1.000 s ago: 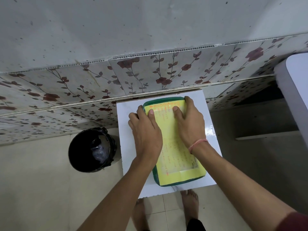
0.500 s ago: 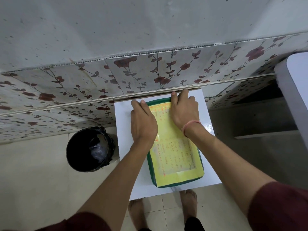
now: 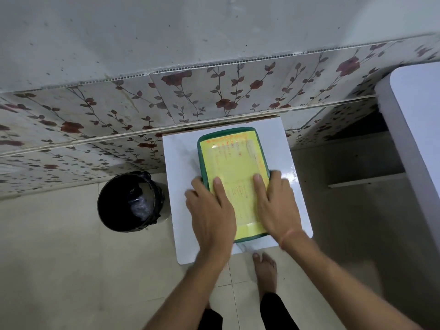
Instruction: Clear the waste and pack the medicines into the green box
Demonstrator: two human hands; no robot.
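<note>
Green box (image 3: 234,184): lidded, on small white table (image 3: 181,177). Left hand (image 3: 210,214) and right hand (image 3: 277,206) flat, fingers spread, pressing near lid corners, gripping nothing. Risk: uneven pressure leaves far corners unlatched, or slides box.

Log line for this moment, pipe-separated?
lid: yellow, on green box | left hand: pressing near end | right hand: pressing near end | bin: beside table
</note>
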